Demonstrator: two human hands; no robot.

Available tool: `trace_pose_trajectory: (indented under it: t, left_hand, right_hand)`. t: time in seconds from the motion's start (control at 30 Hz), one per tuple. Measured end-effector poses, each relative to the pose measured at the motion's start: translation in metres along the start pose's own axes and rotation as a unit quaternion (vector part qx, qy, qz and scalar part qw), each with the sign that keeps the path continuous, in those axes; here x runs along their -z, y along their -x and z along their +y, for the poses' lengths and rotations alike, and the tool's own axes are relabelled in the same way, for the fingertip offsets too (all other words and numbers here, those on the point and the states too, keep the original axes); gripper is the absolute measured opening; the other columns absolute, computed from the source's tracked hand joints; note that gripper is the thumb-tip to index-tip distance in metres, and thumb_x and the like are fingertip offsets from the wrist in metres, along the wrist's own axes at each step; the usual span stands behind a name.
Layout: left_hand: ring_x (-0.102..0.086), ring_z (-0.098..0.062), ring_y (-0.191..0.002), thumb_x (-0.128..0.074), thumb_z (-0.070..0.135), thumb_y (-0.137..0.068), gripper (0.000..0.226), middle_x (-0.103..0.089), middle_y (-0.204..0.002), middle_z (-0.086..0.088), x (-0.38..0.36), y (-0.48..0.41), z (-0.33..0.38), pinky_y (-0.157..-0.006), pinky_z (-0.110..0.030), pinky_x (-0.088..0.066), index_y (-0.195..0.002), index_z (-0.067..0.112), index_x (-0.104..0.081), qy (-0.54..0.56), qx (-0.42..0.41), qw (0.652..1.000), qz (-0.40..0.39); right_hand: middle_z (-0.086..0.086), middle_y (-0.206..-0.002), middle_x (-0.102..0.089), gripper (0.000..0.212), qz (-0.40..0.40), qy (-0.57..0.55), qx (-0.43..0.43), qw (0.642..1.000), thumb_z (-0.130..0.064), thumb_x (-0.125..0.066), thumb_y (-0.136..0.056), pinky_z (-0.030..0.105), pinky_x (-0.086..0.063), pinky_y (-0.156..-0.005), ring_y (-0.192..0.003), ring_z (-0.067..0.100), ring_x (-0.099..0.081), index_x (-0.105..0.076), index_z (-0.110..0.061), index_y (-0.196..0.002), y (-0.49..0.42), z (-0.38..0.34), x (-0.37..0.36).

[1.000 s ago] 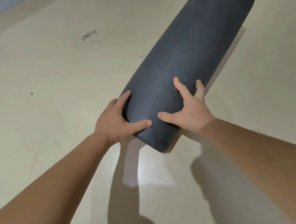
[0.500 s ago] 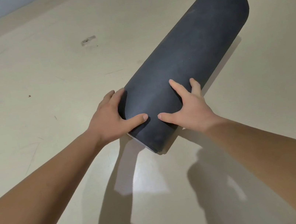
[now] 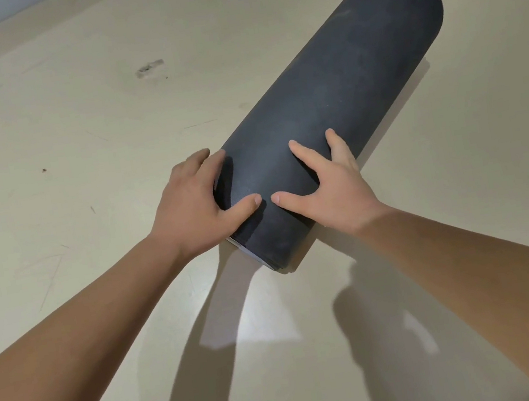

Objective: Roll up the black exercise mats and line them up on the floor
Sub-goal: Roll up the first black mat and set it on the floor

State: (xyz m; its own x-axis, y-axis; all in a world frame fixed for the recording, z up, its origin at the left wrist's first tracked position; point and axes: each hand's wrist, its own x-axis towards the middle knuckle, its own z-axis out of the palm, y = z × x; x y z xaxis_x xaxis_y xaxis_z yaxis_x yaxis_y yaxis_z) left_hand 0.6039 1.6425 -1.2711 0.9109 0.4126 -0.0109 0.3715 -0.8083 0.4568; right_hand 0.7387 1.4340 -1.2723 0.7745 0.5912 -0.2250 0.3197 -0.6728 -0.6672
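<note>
Left hand (image 3: 188, 209) curls round the near end of the mat (image 3: 343, 94), thumb on top. Right hand (image 3: 326, 183) lies spread, pressing the top and right flank. Mat is rolled and lies on the floor (image 3: 76, 160).

Risk, judged: if pressure eases, the outer layer may spring loose. An uneven push could telescope the layers showing at the near end.

Long axis runs diagonally: near end toward the person, far end pointing away and right.

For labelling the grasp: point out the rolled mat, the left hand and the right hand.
rolled mat (image 3: 341, 84): head view, upper curved surface.
left hand (image 3: 188, 209): head view, back of the hand.
right hand (image 3: 334, 189): head view, back of the hand.
</note>
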Motion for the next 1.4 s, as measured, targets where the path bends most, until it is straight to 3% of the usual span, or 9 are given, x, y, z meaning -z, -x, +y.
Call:
trace_pose_trajectory:
  t: [0.17,0.3,0.43,0.53,0.8,1.0,1.17,1.3,1.4]
  left_hand:
    - [-0.058,-0.025,-0.104,-0.062,0.072,-0.076,0.062,-0.060,-0.110,0.011,-0.011,-0.001,0.003,-0.082,-0.041,-0.052,-0.119,0.026,-0.057,0.015,0.017,0.997,-0.070]
    - [-0.063,-0.013,-0.109,-0.071,0.058,-0.084,0.055,-0.065,-0.122,0.020,-0.004,-0.010,-0.012,-0.090,-0.033,-0.052,-0.133,0.037,-0.058,0.103,0.071,0.988,-0.095]
    - [-0.060,-0.010,-0.118,-0.079,0.050,-0.086,0.070,-0.061,-0.136,0.022,-0.013,-0.012,-0.025,-0.097,-0.028,-0.046,-0.149,0.037,-0.051,0.134,0.107,0.982,-0.083]
    - [-0.059,-0.008,-0.123,-0.079,0.052,-0.084,0.080,-0.058,-0.142,0.023,-0.018,-0.014,-0.035,-0.102,-0.026,-0.044,-0.156,0.038,-0.046,0.147,0.141,0.975,-0.092]
    - [-0.064,-0.014,-0.115,-0.072,0.050,-0.081,0.059,-0.060,-0.125,0.015,-0.016,-0.020,-0.033,-0.102,-0.045,-0.055,-0.134,0.030,-0.058,0.145,0.115,0.972,-0.142]
    - [-0.054,-0.018,-0.124,-0.063,0.065,-0.076,0.074,-0.049,-0.127,0.014,-0.014,-0.025,-0.036,-0.103,-0.047,-0.053,-0.141,0.032,-0.053,0.082,0.121,0.974,-0.173]
    - [-0.052,-0.015,-0.129,-0.064,0.061,-0.079,0.078,-0.049,-0.140,0.012,-0.009,-0.029,-0.035,-0.110,-0.044,-0.048,-0.149,0.030,-0.049,0.080,0.117,0.975,-0.172]
    - [-0.060,-0.014,-0.113,-0.059,0.061,-0.084,0.053,-0.057,-0.118,0.015,0.002,-0.029,-0.037,-0.100,-0.045,-0.053,-0.129,0.034,-0.057,0.088,0.093,0.978,-0.163]
    - [-0.060,-0.017,-0.106,-0.057,0.053,-0.091,0.035,-0.057,-0.108,0.011,0.009,-0.023,-0.037,-0.095,-0.049,-0.054,-0.115,0.029,-0.060,0.113,0.071,0.982,-0.136]
  right_hand:
    - [-0.011,-0.177,0.009,0.092,-0.055,0.052,-0.007,0.997,-0.068,-0.079,-0.082,0.052,-0.030,-0.124,-0.164,0.022,0.012,-0.033,-0.055,-0.160,-0.004,-0.008,0.007]
    - [-0.014,-0.176,0.017,0.088,-0.062,0.125,0.018,0.990,-0.069,-0.073,-0.086,0.053,-0.042,-0.116,-0.162,0.022,0.021,-0.027,-0.057,-0.161,-0.011,-0.015,-0.001]
    - [-0.009,-0.176,0.020,0.088,-0.066,0.211,0.017,0.975,-0.078,-0.062,-0.089,0.051,-0.049,-0.107,-0.162,0.028,0.022,-0.019,-0.057,-0.162,-0.019,-0.024,-0.011]
    - [-0.004,-0.177,0.018,0.088,-0.074,0.258,0.020,0.963,-0.083,-0.056,-0.089,0.051,-0.046,-0.110,-0.162,0.033,0.019,-0.017,-0.056,-0.163,-0.026,-0.030,-0.015]
    - [0.006,-0.177,0.018,0.089,-0.077,0.331,0.011,0.941,-0.088,-0.048,-0.089,0.055,-0.033,-0.117,-0.161,0.041,0.016,-0.013,-0.054,-0.164,-0.037,-0.031,-0.034]
    - [0.006,-0.177,0.018,0.088,-0.062,0.336,0.022,0.939,-0.088,-0.046,-0.088,0.051,-0.033,-0.114,-0.161,0.040,0.015,-0.015,-0.054,-0.163,-0.038,-0.028,-0.039]
    - [0.005,-0.176,0.020,0.089,-0.061,0.316,0.038,0.946,-0.089,-0.045,-0.089,0.052,-0.029,-0.116,-0.161,0.040,0.017,-0.013,-0.053,-0.164,-0.041,-0.027,-0.037]
    - [0.000,-0.176,0.023,0.086,-0.060,0.243,0.065,0.966,-0.084,-0.048,-0.092,0.054,-0.024,-0.120,-0.161,0.034,0.020,-0.015,-0.053,-0.165,-0.036,-0.025,-0.023]
    - [-0.002,-0.178,0.013,0.078,-0.020,0.170,0.101,0.980,-0.072,-0.057,-0.096,0.054,-0.025,-0.123,-0.163,0.027,0.008,-0.028,-0.047,-0.164,-0.030,-0.024,-0.015]
